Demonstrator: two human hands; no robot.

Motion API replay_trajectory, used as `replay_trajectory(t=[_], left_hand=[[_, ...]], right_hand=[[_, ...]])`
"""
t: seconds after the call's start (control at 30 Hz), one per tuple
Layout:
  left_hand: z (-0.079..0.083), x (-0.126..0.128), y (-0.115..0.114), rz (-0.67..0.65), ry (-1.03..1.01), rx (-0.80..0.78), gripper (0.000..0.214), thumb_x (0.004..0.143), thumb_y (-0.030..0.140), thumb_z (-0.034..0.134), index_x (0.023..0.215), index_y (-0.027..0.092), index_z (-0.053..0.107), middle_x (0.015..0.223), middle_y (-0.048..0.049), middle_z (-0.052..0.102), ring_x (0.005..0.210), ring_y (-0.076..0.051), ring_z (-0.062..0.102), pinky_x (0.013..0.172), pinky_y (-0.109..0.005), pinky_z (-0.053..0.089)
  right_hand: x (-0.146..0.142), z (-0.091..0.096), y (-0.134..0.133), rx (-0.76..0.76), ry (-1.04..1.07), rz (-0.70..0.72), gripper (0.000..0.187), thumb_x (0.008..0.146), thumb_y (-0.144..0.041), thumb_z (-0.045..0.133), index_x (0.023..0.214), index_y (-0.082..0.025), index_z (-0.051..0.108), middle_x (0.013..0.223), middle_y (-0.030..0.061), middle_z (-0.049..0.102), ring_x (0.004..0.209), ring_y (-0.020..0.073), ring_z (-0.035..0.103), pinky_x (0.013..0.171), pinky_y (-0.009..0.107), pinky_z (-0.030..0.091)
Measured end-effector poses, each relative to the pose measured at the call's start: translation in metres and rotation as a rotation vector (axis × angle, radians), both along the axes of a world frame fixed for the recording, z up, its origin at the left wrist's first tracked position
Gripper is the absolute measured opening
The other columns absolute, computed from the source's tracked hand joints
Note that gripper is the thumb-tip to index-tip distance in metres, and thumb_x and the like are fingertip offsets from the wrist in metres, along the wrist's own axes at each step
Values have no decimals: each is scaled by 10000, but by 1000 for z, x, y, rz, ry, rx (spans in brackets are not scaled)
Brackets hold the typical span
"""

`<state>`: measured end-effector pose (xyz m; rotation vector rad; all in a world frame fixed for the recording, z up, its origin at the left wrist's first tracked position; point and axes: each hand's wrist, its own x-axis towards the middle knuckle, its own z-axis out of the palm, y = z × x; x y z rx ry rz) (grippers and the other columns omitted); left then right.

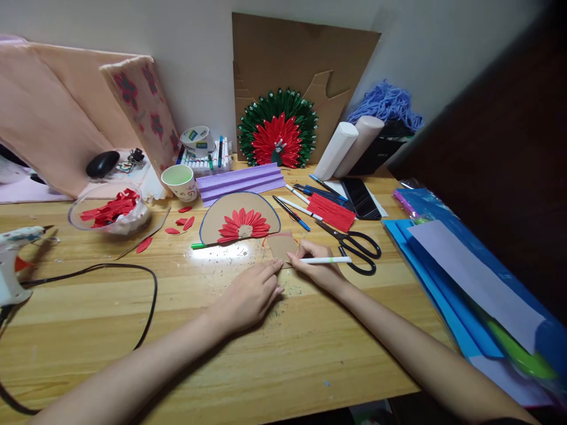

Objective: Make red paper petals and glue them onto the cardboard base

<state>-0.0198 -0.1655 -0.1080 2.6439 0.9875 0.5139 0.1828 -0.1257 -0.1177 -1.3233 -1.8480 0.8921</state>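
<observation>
Nearest: left hand (pixel 250 295), fingers flat and released, fingertips pressing the small cardboard piece (pixel 283 245) at mid-table. Right hand (pixel 319 267) just beside, gripping a white pen (pixel 326 260), tip at the cardboard's edge. Left to right beyond: glue gun (pixel 13 260) with black cord (pixel 133 283); clear bowl (pixel 108 212) holding red paper petals; paper cup (pixel 181 182), contents unclear; cardboard fan (pixel 239 221) bearing red petals; black scissors (pixel 354 245) close right; blue paper sheets (pixel 443 283).

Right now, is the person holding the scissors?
No, the scissors lie on the table while the right hand holds a white pen.
</observation>
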Motion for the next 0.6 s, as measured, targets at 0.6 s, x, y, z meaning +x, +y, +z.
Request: replay_trajectory(t=[0.6], left_hand=[[1, -1, -1, -2, 9, -6, 302, 936, 255, 363, 1028, 86, 596, 1274, -172, 556, 1189, -257, 522, 1000, -415, 453]], right_hand=[[5, -3, 2, -41, 65, -11, 303, 766, -273, 565, 548, -198, 369, 513, -60, 383, 494, 88, 359, 486, 219, 287]])
